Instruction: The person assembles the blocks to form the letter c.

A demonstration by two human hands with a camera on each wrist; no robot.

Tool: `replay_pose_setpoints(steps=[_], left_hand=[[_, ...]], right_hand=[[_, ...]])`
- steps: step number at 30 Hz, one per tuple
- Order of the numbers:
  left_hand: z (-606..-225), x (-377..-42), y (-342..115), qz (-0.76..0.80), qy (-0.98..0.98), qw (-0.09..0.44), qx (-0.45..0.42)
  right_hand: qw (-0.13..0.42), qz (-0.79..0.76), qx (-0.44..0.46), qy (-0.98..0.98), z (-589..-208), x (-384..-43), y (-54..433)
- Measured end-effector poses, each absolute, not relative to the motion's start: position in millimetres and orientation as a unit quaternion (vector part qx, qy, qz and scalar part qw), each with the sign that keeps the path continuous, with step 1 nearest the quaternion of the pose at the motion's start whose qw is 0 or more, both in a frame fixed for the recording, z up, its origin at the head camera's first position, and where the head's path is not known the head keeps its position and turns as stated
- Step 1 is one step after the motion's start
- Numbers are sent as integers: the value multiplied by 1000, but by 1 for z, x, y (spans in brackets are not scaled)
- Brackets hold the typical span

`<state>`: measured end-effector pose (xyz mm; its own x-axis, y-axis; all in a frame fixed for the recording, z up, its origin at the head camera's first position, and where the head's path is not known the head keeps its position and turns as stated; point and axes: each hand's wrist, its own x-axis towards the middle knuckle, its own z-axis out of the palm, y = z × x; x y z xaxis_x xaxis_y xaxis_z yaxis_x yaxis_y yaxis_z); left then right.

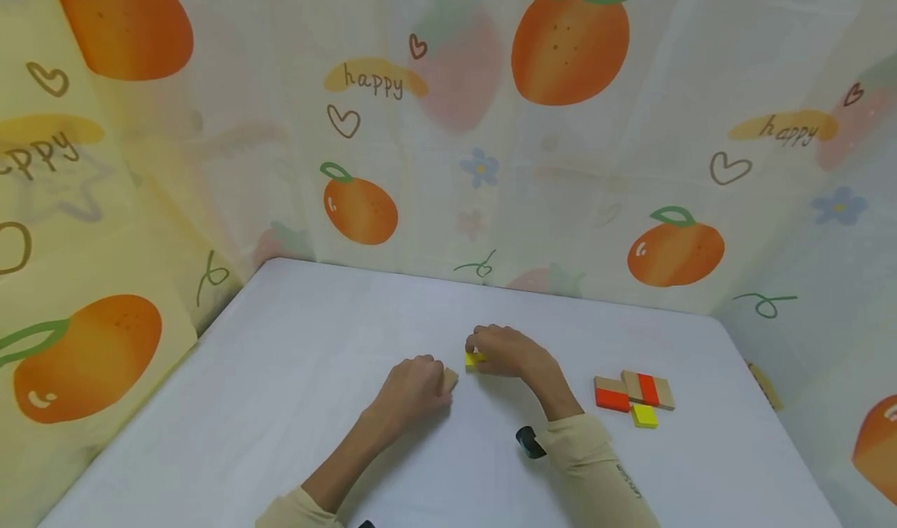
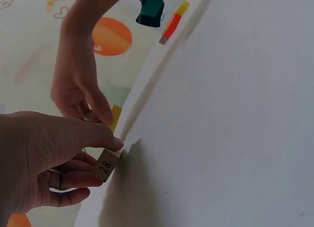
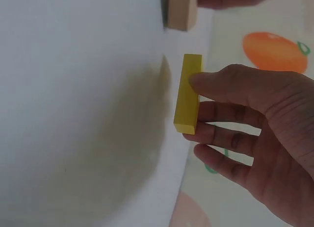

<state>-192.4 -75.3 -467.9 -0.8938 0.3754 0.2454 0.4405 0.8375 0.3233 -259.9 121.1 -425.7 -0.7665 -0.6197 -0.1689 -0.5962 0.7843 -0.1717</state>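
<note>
My left hand (image 1: 412, 388) pinches a plain wooden block (image 1: 450, 380) between thumb and fingers. In the left wrist view that block (image 2: 106, 165) shows the number 28 on its end. Just to the right, my right hand (image 1: 510, 350) grips a yellow block (image 1: 472, 362). The right wrist view shows the thumb on one long side of this yellow block (image 3: 187, 97) and fingers behind it. A small gap separates the two held blocks. Whether either one touches the table cannot be told.
On the right of the white table (image 1: 280, 372) lies a group of blocks: wooden-and-red pieces (image 1: 612, 400), another red piece (image 1: 648, 390) between wooden parts, and a yellow block (image 1: 645, 417). A fruit-printed curtain (image 1: 434, 201) stands behind the table. A brownish object (image 1: 764, 386) sits beyond the right edge.
</note>
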Motion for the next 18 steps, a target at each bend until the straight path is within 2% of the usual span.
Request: replay_pose_setpoints(steps=[9, 18], left_hand=[[-467, -190, -75, -209, -954, 68, -202], [-470, -193, -76, -243, -956, 0, -164]], right_hand=[[103, -41, -332, 937, -433, -264, 101], [119, -42, -334, 934, -435, -263, 96]])
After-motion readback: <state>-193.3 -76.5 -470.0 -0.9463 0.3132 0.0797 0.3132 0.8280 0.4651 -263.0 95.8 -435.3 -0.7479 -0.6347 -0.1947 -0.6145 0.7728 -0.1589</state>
